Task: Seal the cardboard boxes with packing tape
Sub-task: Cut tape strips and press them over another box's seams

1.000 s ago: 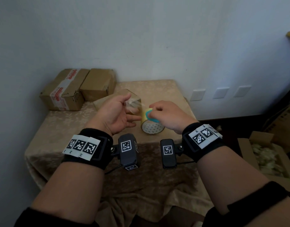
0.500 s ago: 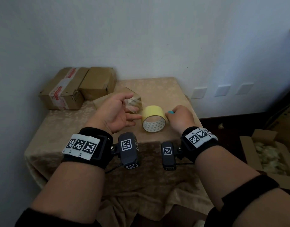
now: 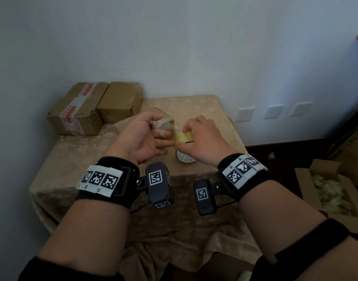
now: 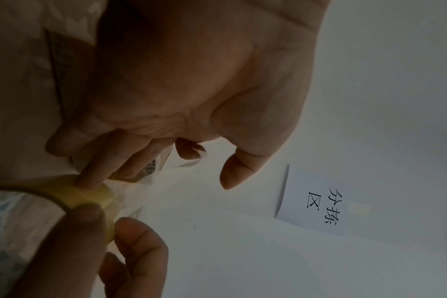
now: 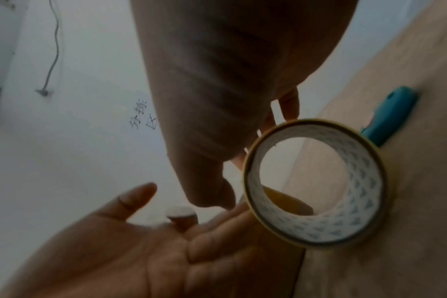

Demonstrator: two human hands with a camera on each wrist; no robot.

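One tape roll [image 3: 185, 137], over the middle of the counter [image 3: 83, 155], is pinched by the right hand [image 3: 202, 138]. The left hand [image 3: 139, 138] is spread palm up and touches the roll, with a clear tape strip [image 4: 189, 164] clinging to its forefinger. Cardboard boxes [image 3: 78, 112] stand far-left.

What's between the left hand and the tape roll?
A pulled-out clear tape strip runs from the tape roll, which the right hand grips, to the left hand; head view shows it.

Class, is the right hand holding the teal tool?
No, the teal tool lies on the tablecloth; the right hand grips the tape roll.
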